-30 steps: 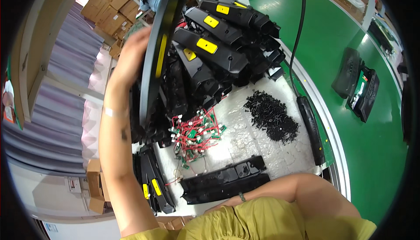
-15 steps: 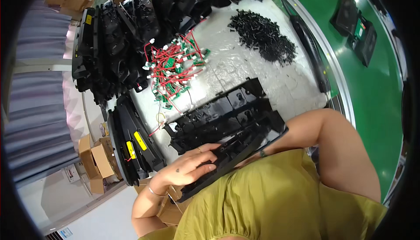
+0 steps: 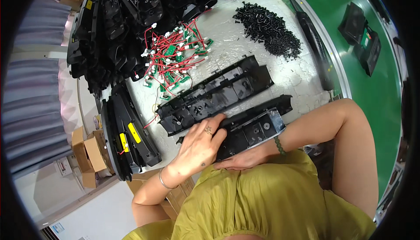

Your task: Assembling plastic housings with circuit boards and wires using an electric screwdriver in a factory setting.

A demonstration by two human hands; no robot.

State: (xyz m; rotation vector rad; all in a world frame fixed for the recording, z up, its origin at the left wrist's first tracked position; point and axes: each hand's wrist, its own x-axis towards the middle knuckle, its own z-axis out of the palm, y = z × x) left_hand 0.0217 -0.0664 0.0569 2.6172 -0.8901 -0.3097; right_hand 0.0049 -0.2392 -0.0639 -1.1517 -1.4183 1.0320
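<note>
A long black plastic housing (image 3: 256, 130) lies close to my body at the table's near edge, its ribbed inner side with screw bosses facing up. My left hand (image 3: 202, 141) is closed over its left part, fingers reaching across the far edge. Along the near edge, my right hand (image 3: 243, 159) holds the same housing from below; some of its fingers are hidden. Just beyond lies another long black housing (image 3: 214, 98), open side up, apart from the first.
Small green circuit boards with red wires (image 3: 175, 58) form a heap at the far left. Black screws (image 3: 273, 32) are piled at the far right. Black housings (image 3: 113, 25) stand stacked on the left; two with yellow labels (image 3: 134, 133) lean nearer. A black tool (image 3: 315, 49) lies along the right edge.
The near housing has turned so its inner side faces up, and it now sits apart from the other housing. My left hand has shifted up; my right hand has come into view at the near edge.
</note>
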